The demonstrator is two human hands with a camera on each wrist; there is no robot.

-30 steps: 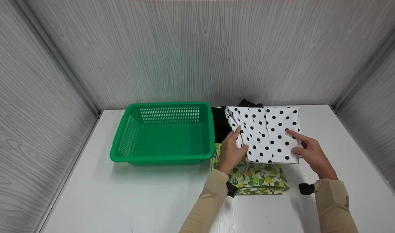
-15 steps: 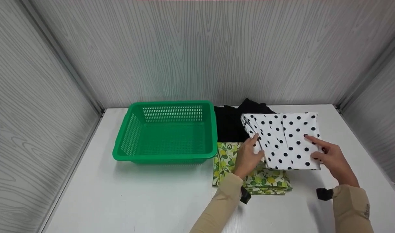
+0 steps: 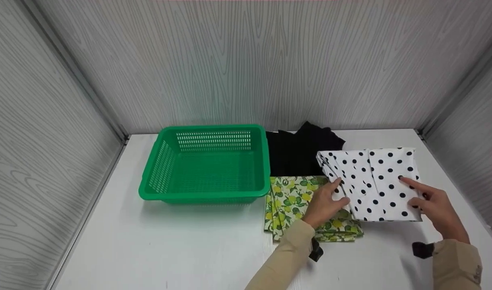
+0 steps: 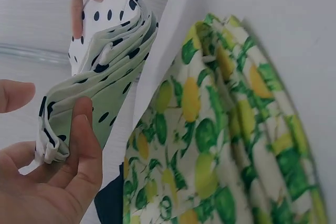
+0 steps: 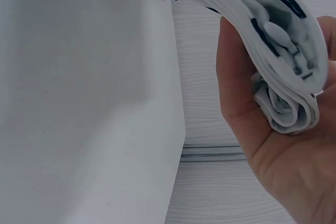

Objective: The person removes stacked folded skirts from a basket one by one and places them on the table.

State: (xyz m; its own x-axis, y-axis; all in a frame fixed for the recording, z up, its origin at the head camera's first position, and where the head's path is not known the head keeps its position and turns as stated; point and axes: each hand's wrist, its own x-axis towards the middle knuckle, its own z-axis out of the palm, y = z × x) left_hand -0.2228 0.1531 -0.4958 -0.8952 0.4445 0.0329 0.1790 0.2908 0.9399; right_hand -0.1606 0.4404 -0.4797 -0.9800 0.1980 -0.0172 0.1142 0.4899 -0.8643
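Note:
Both hands hold a folded white cloth with black polka dots [image 3: 376, 183], its several layers visible at the edges in the wrist views. My left hand [image 3: 324, 203] grips its left edge, fingers underneath. At the right edge my right hand [image 3: 437, 203] pinches it, thumb and index finger on top; the right wrist view shows the layers tucked into the palm [image 5: 294, 166]. A shadow on the table shows below the cloth. Under the left hand lies a folded lemon-print cloth [image 3: 290, 201]. Behind that one is a black cloth [image 3: 294, 153].
A green plastic basket [image 3: 205, 196] with slotted walls stands left of the cloths, nothing inside it. The white table [image 3: 189, 249] meets grey wood-grain panels [image 3: 229, 60] at the back and both sides.
Both hands have carried the polka-dot cloth to the right and slightly toward the person, uncovering more of the black and lemon-print cloths. The basket has stayed put.

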